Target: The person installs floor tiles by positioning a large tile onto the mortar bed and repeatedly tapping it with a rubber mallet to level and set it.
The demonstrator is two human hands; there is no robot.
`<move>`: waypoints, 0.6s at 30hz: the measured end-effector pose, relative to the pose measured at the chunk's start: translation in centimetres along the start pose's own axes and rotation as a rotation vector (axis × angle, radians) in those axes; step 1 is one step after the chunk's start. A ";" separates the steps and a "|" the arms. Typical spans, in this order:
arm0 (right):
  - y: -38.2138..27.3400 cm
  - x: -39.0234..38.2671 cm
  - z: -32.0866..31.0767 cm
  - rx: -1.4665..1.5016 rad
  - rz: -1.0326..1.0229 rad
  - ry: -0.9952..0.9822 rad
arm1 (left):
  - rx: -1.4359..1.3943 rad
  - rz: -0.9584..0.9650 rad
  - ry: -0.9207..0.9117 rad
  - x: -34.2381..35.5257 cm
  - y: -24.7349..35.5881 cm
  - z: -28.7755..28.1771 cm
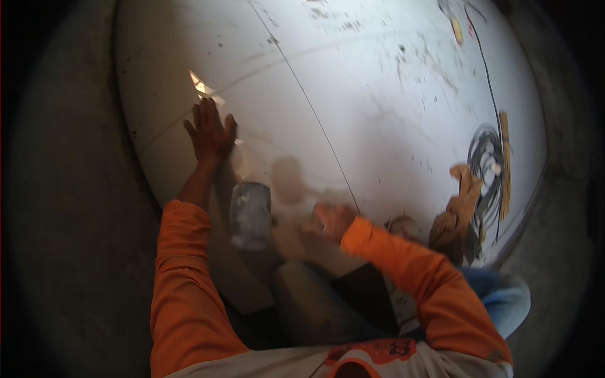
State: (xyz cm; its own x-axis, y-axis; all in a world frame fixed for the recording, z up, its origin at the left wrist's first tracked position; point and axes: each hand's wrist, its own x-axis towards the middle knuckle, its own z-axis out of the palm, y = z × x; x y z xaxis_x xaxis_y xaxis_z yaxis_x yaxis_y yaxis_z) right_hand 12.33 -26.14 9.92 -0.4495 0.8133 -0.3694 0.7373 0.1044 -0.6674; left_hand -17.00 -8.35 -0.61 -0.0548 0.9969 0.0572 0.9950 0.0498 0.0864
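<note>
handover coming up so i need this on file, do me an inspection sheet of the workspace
Surface: pale, crossed by dark thin lines, with scattered specks and smudges.
Job's things: grey can-shaped thing between the hands; exact kind unclear.
Clutter: crumpled brown thing, bundle of thin sticks and yellow-handled tool, all towards the right.
Hands: left hand palm down, fingers spread, bright patches just beyond its fingertips; right hand blurred, fingers bent, cannot tell if it holds anything.
Cables: dark cord along the right side; grey coil beside the sticks.
Surroundings: dark floor around the surface; jeans at lower right.
</note>
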 end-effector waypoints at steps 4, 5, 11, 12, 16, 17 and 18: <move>0.4 -0.4 -0.7 0.067 0.485 -0.077 | 0.013 -0.031 -0.016 -0.5 1.0 0.9; -0.2 -0.7 -0.2 0.179 0.513 0.023 | 0.012 -0.006 -0.035 -0.6 0.7 1.3; 1.7 -2.2 2.0 0.130 0.329 -0.031 | -0.071 0.258 0.195 -0.3 -10.5 3.1; 2.6 -2.9 0.7 0.142 0.460 -0.079 | 0.000 0.066 0.081 -2.5 -8.5 3.7; -4.4 -1.4 0.3 0.307 0.169 0.060 | 0.235 -0.007 0.149 -3.4 -14.3 2.4; -3.9 -0.6 -0.2 0.293 0.140 0.068 | 0.262 0.028 0.212 -2.8 -14.1 2.2; -1.8 -0.5 0.0 0.162 0.031 -0.009 | 0.177 -0.090 0.084 -3.8 -9.1 3.1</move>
State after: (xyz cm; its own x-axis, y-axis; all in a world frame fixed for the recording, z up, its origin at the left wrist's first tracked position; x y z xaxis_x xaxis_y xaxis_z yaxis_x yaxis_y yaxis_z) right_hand 11.27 -26.75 11.34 -0.4329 0.8095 -0.3966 0.6601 -0.0150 -0.7510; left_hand -25.55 -12.43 -4.74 -0.1437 0.9796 0.1405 0.9845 0.1560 -0.0803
